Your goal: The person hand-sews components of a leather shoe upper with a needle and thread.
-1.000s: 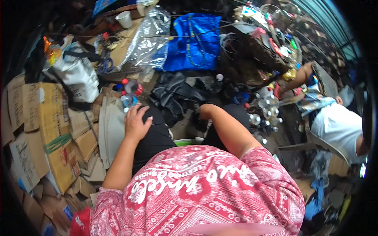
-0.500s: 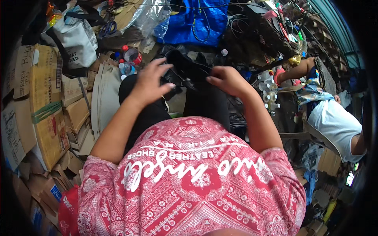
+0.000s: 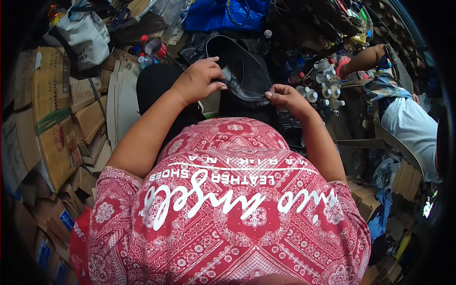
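Note:
A black leather shoe upper [image 3: 244, 59] with an oval opening lies over my right thigh, its inside facing up. Thumb and fingers of my left hand [image 3: 199, 80] pinch its left side. At its lower right edge, my right hand [image 3: 288, 99] grips the rim between thumb and forefinger. More dark leather pieces [image 3: 191, 48] lie just beyond my left hand, partly hidden by the upper.
Cardboard boxes [image 3: 50, 114] are stacked on my left beside curved grey sheets [image 3: 122, 102]. Small bottles [image 3: 327, 90] cluster at right, near a seated person in a white shirt [image 3: 411, 123]. A blue sheet [image 3: 202, 16] lies ahead.
The upper has been turned and opened out so its oval inside shows. My left hand has moved right onto its side, and my right hand has dropped slightly to its lower edge.

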The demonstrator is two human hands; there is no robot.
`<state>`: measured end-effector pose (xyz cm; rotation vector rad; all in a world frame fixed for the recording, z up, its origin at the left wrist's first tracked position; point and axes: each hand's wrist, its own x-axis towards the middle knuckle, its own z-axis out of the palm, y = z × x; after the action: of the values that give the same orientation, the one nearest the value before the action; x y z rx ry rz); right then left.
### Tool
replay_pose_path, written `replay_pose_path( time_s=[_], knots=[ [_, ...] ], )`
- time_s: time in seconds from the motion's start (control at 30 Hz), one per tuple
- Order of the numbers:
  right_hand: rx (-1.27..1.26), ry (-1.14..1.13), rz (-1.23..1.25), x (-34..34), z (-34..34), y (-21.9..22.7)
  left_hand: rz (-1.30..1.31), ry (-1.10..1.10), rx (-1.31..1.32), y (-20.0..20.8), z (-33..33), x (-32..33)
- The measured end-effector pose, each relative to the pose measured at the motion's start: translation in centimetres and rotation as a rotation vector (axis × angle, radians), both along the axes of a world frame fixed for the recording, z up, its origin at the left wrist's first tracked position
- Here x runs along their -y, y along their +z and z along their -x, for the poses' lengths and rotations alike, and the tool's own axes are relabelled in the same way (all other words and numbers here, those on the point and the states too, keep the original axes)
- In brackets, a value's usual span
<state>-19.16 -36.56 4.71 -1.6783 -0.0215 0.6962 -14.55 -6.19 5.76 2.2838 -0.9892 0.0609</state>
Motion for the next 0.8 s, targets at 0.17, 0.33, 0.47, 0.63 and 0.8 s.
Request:
replay_pose_path(
  time_s=[0.17,0.33,0.47,0.63,0.8],
  knots=[
    [-0.057,0.043,-0.103,-0.1,-0.2,-0.3,0.038,0.129,-0.237,-2.6,1.1,-0.4],
    [-0.211,0.109,-0.068,-0.3,-1.4,0.6,-0.168,0.19,-0.011,-0.5,3.0,1.8],
    [0.07,0.119,0.045,-1.9,-1.7,3.2,-0.187,0.263,-0.117,0.4,1.4,2.8],
    [0.214,-0.17,-0.06,-3.1,-1.9,3.3,0.716,0.095,-0.781,0.1,-2.7,2.4],
    [0.197,-0.217,-0.027,-3.4,-2.5,-0.7,0.573,0.346,-0.716,-3.6,-3.1,1.1]
  ],
)
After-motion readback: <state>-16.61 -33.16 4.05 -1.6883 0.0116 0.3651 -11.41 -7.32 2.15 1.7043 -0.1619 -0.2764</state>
